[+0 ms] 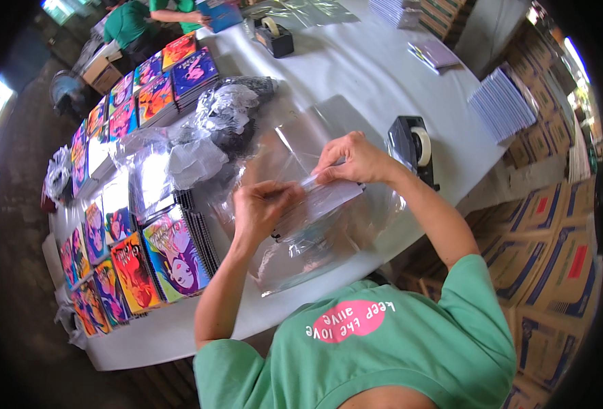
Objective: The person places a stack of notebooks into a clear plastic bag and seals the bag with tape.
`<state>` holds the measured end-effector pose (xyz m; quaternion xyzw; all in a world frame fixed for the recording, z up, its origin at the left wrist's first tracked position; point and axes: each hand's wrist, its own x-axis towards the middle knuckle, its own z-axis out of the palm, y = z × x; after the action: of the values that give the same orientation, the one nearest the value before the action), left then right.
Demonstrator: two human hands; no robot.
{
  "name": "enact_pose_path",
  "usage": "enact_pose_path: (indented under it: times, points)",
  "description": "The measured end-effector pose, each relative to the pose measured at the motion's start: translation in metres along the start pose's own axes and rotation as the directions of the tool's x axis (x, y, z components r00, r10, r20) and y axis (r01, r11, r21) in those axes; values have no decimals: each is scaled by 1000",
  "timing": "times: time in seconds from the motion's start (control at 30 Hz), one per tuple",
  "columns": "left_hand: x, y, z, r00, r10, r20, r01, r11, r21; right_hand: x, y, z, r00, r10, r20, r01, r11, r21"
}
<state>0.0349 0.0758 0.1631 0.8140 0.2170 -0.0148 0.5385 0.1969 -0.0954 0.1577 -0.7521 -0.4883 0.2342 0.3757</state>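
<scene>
A thin white-edged stack [330,201], perhaps notebooks, stands between my hands with clear plastic around its upper edge. My right hand [357,161] is closed, thumb and fingers pinching the plastic along that top edge. On the near left, the bent fingers of my left hand [264,210] press together at the stack's left end, gripping the plastic there. Beneath them, a clear plastic sheet [284,264] spreads over the table in shiny folds. Just right of my right hand is a black tape dispenser [414,146] with a pale roll.
Brightly illustrated notebooks [176,255] stand in stacks along the left. Crumpled plastic bags [202,146] lie beyond my left hand. Another tape dispenser [274,37] and wrapped stacks [502,105] sit farther off on the white table [356,75]. Cardboard boxes [553,266] are piled right; people in green work at the far end.
</scene>
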Motion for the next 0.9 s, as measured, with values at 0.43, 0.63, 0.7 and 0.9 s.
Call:
enact_pose_path:
  times: [0.43,0.63,0.7,0.9]
  points:
    - [-31,-24,19,553,826,105,-691,385,612,-84,-48,16,951,-280,-128,144,772,-619]
    - [-24,-41,36,189,979,73,-742,94,664,-195,103,-16,372,531,-761,-605,761,235]
    - [-20,-44,36,164,985,54,-748,88,658,-199,123,-24,350,774,-527,-610,616,499]
    - [-21,-43,35,182,982,58,-765,104,636,-188,134,-9,427,877,-222,-375,395,839]
